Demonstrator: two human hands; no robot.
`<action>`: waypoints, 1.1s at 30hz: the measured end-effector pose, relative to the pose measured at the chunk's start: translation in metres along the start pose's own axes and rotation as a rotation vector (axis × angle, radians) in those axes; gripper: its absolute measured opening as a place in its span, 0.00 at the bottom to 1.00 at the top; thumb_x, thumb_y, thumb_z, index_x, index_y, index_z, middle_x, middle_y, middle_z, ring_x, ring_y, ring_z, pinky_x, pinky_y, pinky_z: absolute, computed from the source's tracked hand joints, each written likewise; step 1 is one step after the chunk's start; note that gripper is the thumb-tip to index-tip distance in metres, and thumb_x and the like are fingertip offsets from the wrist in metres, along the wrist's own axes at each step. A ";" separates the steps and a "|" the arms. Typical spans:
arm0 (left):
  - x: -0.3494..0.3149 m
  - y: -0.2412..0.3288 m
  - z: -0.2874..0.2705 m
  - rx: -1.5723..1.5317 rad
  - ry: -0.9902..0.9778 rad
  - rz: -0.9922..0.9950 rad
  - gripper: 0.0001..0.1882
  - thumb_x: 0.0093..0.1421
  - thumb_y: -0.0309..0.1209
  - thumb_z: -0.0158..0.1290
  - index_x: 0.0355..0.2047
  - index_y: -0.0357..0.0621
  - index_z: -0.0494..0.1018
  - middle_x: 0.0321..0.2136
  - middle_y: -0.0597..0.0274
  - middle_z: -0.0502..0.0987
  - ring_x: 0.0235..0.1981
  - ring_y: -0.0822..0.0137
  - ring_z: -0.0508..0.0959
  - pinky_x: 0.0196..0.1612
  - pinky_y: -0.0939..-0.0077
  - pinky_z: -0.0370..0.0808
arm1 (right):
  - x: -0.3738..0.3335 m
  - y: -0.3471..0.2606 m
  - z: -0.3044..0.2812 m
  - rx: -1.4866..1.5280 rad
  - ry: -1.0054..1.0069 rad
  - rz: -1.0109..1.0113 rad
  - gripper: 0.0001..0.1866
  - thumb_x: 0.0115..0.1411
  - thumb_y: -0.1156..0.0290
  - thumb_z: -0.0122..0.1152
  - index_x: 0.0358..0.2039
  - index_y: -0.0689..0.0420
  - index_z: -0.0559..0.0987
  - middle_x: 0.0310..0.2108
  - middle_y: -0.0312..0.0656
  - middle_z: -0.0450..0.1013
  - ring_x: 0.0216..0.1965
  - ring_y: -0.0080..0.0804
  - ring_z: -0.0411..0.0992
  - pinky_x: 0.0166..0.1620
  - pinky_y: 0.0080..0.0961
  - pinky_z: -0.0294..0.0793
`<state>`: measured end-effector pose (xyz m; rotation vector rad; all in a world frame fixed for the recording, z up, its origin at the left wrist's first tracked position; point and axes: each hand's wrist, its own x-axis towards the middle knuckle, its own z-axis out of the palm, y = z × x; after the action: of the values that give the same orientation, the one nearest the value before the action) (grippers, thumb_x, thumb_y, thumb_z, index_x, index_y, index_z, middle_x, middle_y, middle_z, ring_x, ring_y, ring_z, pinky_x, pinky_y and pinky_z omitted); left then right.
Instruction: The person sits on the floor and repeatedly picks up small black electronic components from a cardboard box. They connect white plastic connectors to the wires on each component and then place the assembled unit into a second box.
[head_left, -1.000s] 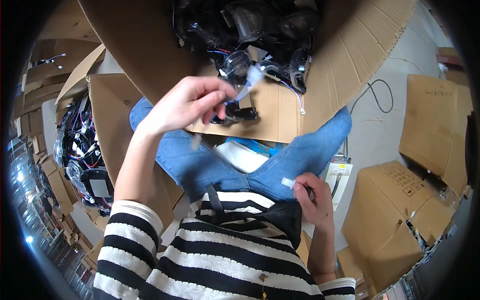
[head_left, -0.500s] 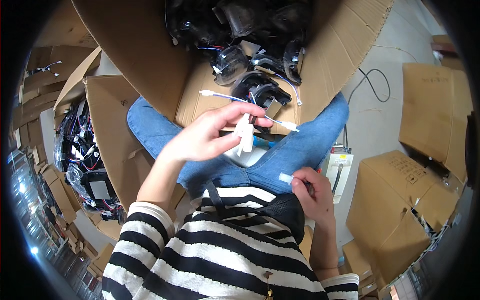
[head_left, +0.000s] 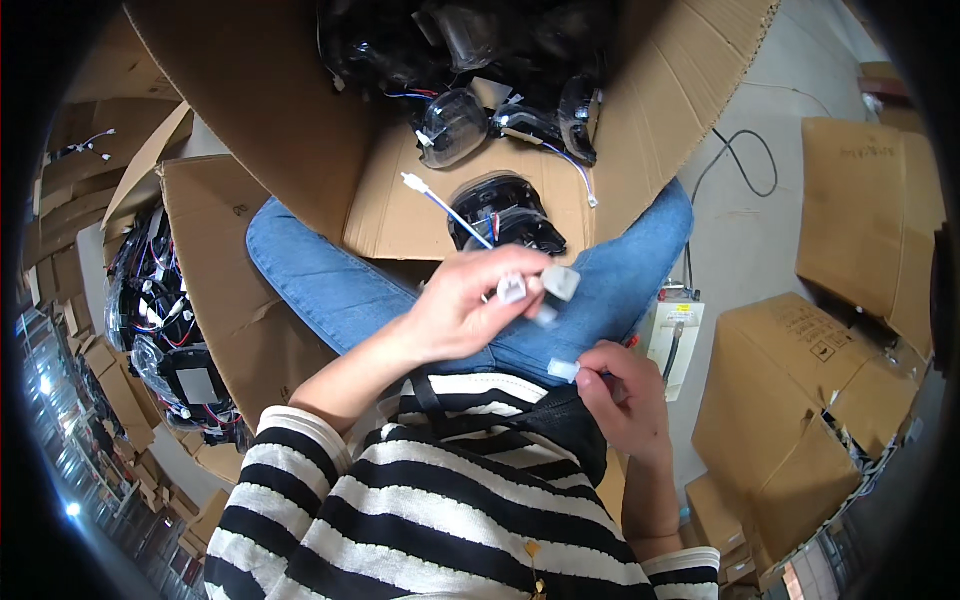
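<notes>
Over my lap, my left hand [head_left: 455,310] is closed around white plastic connectors [head_left: 512,289]. A blurred grey-white piece [head_left: 560,283] sticks out past its fingertips. A blue-and-white wire with a white plug [head_left: 416,183] runs up and left from behind the hand. Lower and to the right, my right hand [head_left: 630,400] pinches a small translucent white connector [head_left: 563,371] between thumb and finger. Just beyond my left hand, a black lamp unit [head_left: 500,200] with a clear cover lies at the near edge of the big cardboard box [head_left: 390,215].
Farther inside the box are several dark lamp units [head_left: 455,125] with wires. To my left stands another carton [head_left: 220,280] beside piled wired lamps [head_left: 195,375]. Closed cartons [head_left: 790,400] and a pale box-shaped device [head_left: 672,345] stand on my right; a black cable [head_left: 745,135] curls over the floor.
My left hand has come down and to the right, toward my right hand, turning the white connectors. The wire's plug end now tilts more steeply. My right hand has barely shifted.
</notes>
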<state>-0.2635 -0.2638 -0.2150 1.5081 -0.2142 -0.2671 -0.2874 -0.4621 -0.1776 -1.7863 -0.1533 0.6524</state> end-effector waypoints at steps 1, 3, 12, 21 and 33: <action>-0.005 -0.003 0.001 0.103 -0.034 -0.010 0.11 0.49 0.19 0.43 0.35 0.37 0.68 0.27 0.59 0.74 0.25 0.70 0.74 0.29 0.79 0.70 | -0.001 -0.002 -0.001 0.002 0.016 -0.020 0.00 0.47 0.79 0.51 0.22 0.61 0.70 0.15 0.35 0.61 0.14 0.18 0.54 0.17 0.16 0.52; -0.006 -0.007 0.003 0.236 -0.021 0.153 0.10 0.46 0.18 0.46 0.32 0.37 0.70 0.27 0.59 0.74 0.24 0.66 0.74 0.27 0.77 0.70 | -0.002 -0.008 -0.003 0.008 0.048 -0.060 0.01 0.46 0.80 0.51 0.22 0.61 0.70 0.15 0.35 0.61 0.13 0.20 0.55 0.17 0.16 0.52; -0.014 0.002 0.003 0.291 -0.133 0.208 0.08 0.50 0.25 0.47 0.30 0.36 0.71 0.19 0.57 0.71 0.16 0.64 0.69 0.21 0.74 0.64 | -0.002 -0.029 -0.012 0.038 0.099 -0.117 0.03 0.45 0.82 0.52 0.22 0.61 0.70 0.15 0.37 0.62 0.12 0.22 0.56 0.16 0.17 0.52; -0.015 0.005 0.002 0.398 -0.177 0.161 0.08 0.49 0.25 0.46 0.30 0.37 0.71 0.17 0.59 0.69 0.16 0.63 0.67 0.21 0.74 0.63 | -0.002 -0.022 -0.006 -0.261 0.190 -0.132 0.04 0.44 0.83 0.52 0.20 0.60 0.69 0.15 0.39 0.65 0.13 0.26 0.59 0.17 0.18 0.55; -0.028 0.010 0.002 0.340 -0.381 -0.115 0.15 0.48 0.23 0.47 0.39 0.37 0.67 0.28 0.52 0.73 0.26 0.54 0.73 0.31 0.67 0.69 | -0.021 -0.019 -0.026 -0.144 0.241 0.110 0.04 0.43 0.84 0.50 0.20 0.61 0.69 0.15 0.37 0.63 0.13 0.20 0.56 0.17 0.15 0.53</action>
<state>-0.2907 -0.2571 -0.2040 1.8001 -0.4959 -0.6369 -0.2875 -0.4866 -0.1480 -2.0079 0.0633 0.5087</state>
